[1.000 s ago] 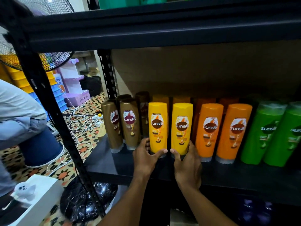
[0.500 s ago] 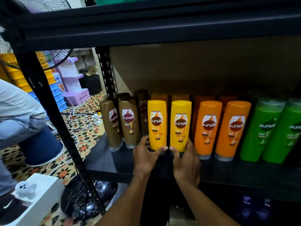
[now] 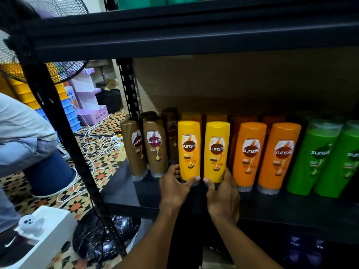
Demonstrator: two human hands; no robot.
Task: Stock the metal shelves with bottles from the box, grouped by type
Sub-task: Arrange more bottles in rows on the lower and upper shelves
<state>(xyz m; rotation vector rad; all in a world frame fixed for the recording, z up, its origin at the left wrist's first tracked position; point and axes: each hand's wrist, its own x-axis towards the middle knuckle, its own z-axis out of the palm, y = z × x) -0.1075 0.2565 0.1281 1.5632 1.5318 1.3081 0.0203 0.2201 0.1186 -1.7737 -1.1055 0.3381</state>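
Trouble comes if I shove hard: my left hand and right hand grip two tall yellow plastic bottles, which could tip backward.

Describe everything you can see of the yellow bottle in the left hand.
The left yellow bottle looks like glossy plastic, with a rounded top and a Sunsilk label bearing a dark oval logo. It stands upright in the front row of the black metal shelf, between a brown bottle and the right yellow bottle, touching neither. The left hand grips its lower end, thumb across the front, hiding its base.
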